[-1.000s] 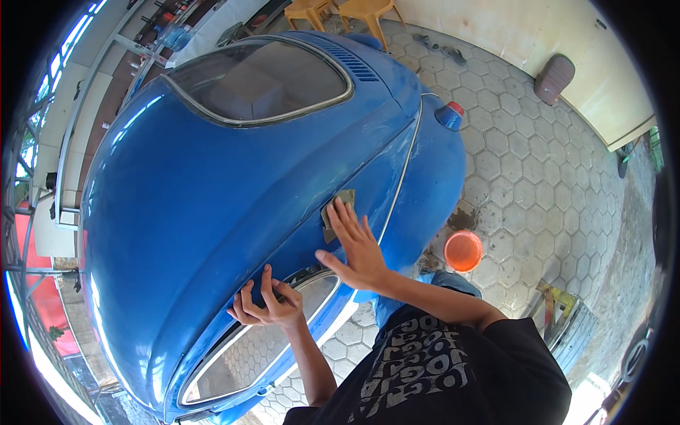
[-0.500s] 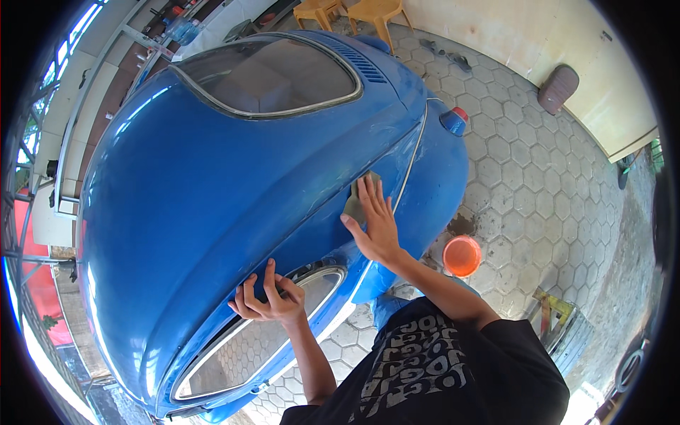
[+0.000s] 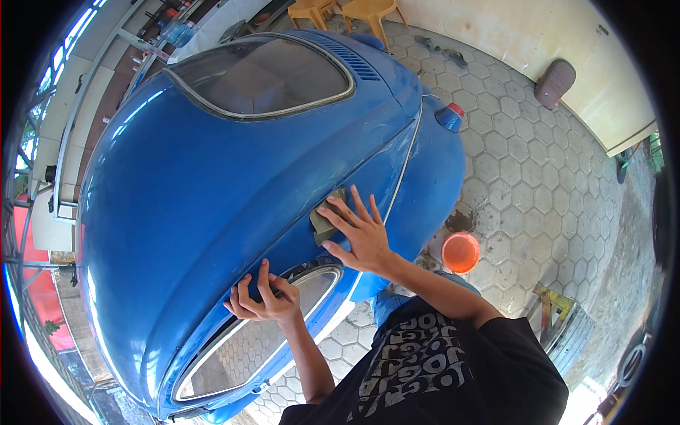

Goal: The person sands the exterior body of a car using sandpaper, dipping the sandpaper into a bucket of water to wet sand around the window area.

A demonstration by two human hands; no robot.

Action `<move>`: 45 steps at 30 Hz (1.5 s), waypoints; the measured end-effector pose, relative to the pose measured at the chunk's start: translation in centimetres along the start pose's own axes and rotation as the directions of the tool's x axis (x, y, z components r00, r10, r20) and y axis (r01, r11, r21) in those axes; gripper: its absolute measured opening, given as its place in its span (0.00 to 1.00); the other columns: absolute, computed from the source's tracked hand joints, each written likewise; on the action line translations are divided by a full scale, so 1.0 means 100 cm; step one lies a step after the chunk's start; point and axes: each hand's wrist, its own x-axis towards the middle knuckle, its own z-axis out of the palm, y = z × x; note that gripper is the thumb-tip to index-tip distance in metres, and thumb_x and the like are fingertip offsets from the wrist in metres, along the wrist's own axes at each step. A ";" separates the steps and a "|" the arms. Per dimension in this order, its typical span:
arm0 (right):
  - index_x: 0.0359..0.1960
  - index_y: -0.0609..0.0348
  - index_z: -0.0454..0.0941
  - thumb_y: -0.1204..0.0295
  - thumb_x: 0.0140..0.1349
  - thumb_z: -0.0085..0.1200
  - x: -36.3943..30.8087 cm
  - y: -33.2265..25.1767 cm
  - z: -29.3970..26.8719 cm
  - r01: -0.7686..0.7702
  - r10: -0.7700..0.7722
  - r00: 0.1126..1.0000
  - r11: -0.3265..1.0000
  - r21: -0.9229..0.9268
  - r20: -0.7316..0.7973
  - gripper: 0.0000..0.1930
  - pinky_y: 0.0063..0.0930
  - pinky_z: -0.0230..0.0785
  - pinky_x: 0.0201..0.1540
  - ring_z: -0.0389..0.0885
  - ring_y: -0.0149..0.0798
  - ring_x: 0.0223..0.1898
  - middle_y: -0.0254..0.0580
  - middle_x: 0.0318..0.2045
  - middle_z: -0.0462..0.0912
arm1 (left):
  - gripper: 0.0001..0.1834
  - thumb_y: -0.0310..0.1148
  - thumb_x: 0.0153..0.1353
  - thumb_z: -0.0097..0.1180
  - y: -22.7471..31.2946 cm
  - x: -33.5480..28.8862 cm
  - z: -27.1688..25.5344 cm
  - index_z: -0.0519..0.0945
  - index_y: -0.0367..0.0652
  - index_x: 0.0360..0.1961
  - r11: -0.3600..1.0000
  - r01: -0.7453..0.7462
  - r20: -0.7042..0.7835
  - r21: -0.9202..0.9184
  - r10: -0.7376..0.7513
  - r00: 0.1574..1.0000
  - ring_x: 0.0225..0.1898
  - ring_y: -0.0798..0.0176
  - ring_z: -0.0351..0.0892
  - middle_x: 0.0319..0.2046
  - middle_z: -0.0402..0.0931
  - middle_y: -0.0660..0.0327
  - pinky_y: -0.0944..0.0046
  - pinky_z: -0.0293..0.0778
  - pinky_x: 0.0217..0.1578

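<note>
A blue rounded car (image 3: 212,177) fills the middle of the view. Under the spread fingers of my right hand (image 3: 363,237), a grey-green sheet of sandpaper (image 3: 324,228) is held flat against the body panel behind the side window (image 3: 248,354). Part of the sheet is hidden by the fingers. My left hand (image 3: 268,301) rests on the roof edge above that window, its fingers apart and partly bent, with nothing visible in it.
An orange bucket (image 3: 460,253) stands on the hexagonal paving (image 3: 520,177) to my right, next to the rear fender. Yellow plastic stools (image 3: 372,10) are beyond the car. At the far right, a brown padded object (image 3: 555,83) leans on a pale wall panel (image 3: 602,85).
My right hand has slid the sandpaper left and nearer to me along the panel, towards the side window. The fingers are spread wider. My left hand stays on the roof edge.
</note>
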 end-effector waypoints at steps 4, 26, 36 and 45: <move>0.65 0.36 0.63 0.46 0.62 0.46 -0.001 0.011 0.010 0.017 -0.017 0.999 1.000 -0.008 -0.028 0.30 0.61 0.32 0.69 0.46 0.55 0.71 0.36 0.67 0.61 | 0.12 0.33 0.52 0.52 0.001 0.000 -0.001 0.87 0.59 0.32 1.000 0.005 0.005 -0.002 -0.005 1.000 0.53 0.54 0.64 0.43 0.72 0.62 0.42 0.50 0.63; 0.69 0.42 0.57 0.46 0.60 0.45 -0.012 -0.008 0.014 -0.049 0.056 0.996 0.995 0.090 -0.070 0.35 0.59 0.33 0.68 0.42 0.58 0.71 0.41 0.70 0.55 | 0.11 0.35 0.54 0.52 0.001 0.001 0.002 0.86 0.60 0.33 1.000 -0.005 -0.016 -0.029 0.004 1.000 0.52 0.54 0.65 0.41 0.73 0.63 0.42 0.52 0.62; 0.71 0.59 0.40 0.44 0.66 0.35 -0.027 0.014 0.031 -0.298 0.305 0.952 0.930 0.216 0.002 0.41 0.53 0.33 0.70 0.38 0.60 0.72 0.65 0.69 0.41 | 0.10 0.35 0.55 0.52 0.001 -0.001 0.004 0.86 0.59 0.33 1.000 -0.002 -0.027 -0.021 0.002 1.000 0.53 0.54 0.65 0.41 0.73 0.63 0.41 0.52 0.62; 0.69 0.72 0.34 0.40 0.67 0.27 0.009 0.069 0.026 -0.639 0.646 0.742 0.601 0.479 0.179 0.46 0.42 0.35 0.71 0.35 0.59 0.72 0.69 0.69 0.35 | 0.10 0.35 0.56 0.53 -0.001 -0.001 0.006 0.86 0.57 0.32 0.999 -0.015 -0.023 -0.037 0.014 1.000 0.53 0.53 0.64 0.41 0.72 0.62 0.41 0.51 0.62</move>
